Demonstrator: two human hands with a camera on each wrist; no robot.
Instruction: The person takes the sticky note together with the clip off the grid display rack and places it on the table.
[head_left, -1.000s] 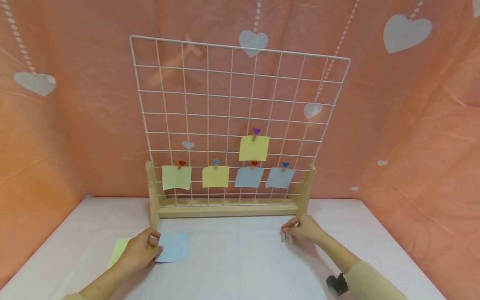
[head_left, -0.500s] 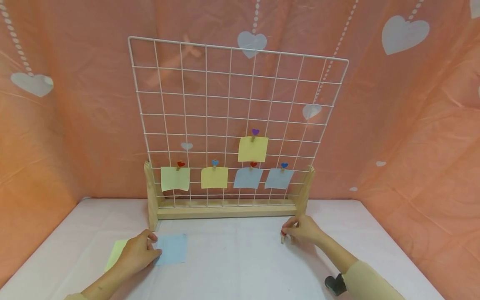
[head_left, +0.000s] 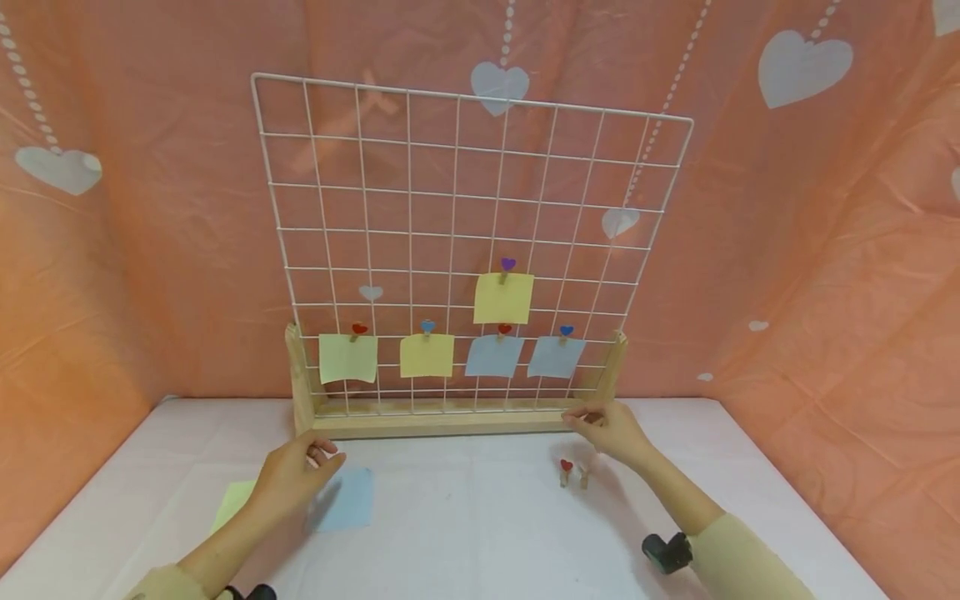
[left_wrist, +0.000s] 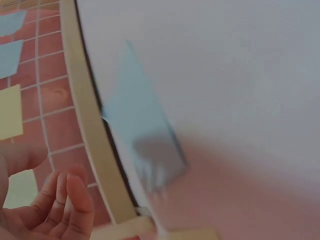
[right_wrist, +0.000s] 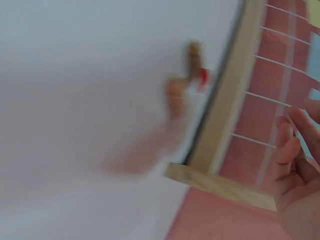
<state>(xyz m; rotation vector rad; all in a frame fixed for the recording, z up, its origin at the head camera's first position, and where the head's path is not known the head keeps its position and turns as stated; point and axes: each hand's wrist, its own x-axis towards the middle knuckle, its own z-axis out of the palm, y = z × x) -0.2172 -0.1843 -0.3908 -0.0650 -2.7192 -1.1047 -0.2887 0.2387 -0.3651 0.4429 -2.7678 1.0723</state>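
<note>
Nearest, a square pale-blue paper note (head_left: 356, 498) lies on the white tabletop (head_left: 465, 533), just beneath and right of the hovering left hand (head_left: 296, 473), loosely curled, seemingly empty. Slightly beyond, two small wooden clips (head_left: 565, 477), one red-heart-topped, sit below the raised right hand (head_left: 613, 433), the nearer one, fingers half-bent around nothing visible; their long axes run roughly toward the white wire grid (head_left: 455, 200) behind.

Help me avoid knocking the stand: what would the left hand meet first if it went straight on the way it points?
Probably the wooden base bar, just beyond the left hand in the head view. Height is unclear; if the hand clears the bar, the wire grid may come first.
</note>
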